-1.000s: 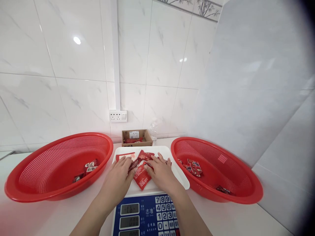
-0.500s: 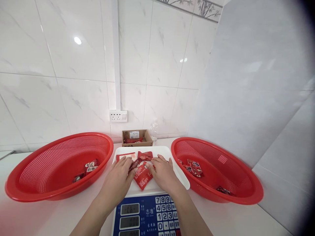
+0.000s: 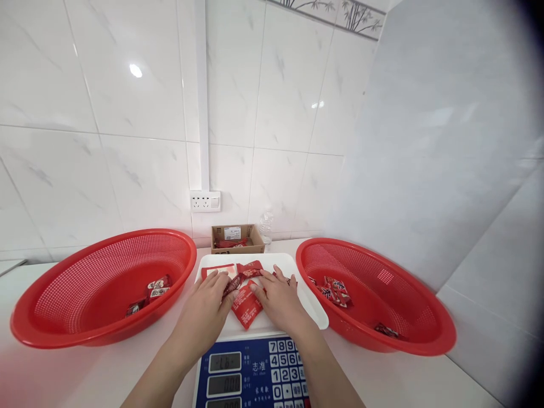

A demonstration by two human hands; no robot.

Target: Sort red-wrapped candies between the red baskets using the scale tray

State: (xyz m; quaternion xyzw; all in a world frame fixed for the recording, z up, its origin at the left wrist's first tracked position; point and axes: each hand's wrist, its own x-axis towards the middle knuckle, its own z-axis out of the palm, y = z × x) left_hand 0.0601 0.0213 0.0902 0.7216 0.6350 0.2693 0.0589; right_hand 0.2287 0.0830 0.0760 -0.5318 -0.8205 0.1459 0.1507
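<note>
Several red snack packets lie in a loose heap on the white tray (image 3: 293, 260) of a digital scale (image 3: 255, 368). My left hand (image 3: 206, 309) rests over the heap's left side, fingers stretched out, its thumb touching the front red packet (image 3: 247, 306). From the right, my right hand (image 3: 278, 300) lies on the packets with fingers spread and its thumb on that same packet's upper edge. Behind the fingers sit another red packet (image 3: 250, 265) and a red-and-cream packet (image 3: 220, 269). Both hands partly cover the heap.
A red plastic basket (image 3: 46, 331) with a few packets stands left; another red basket (image 3: 429, 340), also holding packets, is on the right. Behind the tray are a small cardboard box (image 3: 216, 242) and a clear plastic bottle (image 3: 266, 224), near the tiled wall.
My right hand has shifted slightly left and toward me over the packets. My left hand stays nearly in place, and the baskets have not moved.
</note>
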